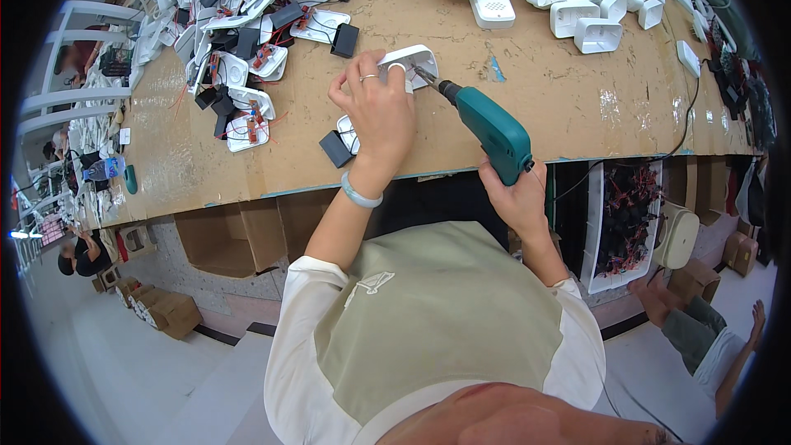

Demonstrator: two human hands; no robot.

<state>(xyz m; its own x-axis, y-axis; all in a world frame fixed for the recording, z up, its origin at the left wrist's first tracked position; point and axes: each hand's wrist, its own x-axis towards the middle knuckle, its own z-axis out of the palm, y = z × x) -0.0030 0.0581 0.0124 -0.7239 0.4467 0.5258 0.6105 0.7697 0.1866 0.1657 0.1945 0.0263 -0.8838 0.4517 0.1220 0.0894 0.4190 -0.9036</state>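
My left hand [377, 111] is closed on a white plastic housing [418, 59], holding it on the cardboard-covered table. A teal electric screwdriver [494, 128] is gripped in my right hand [519, 196], at the table's front edge. Its bit points into the hollow of the housing; whether it meets a screw is too small to tell. Under my left wrist lies another white part with a black box [335, 149] attached, partly hidden by my arm.
White parts with black boxes and wires [247, 62] pile up at the left. Empty white housings [568, 0] crowd the far edge. A cable [680, 144] crosses the table's right side. Below stands a white crate [592, 227] of black and red wired pieces. Other people sit at both sides.
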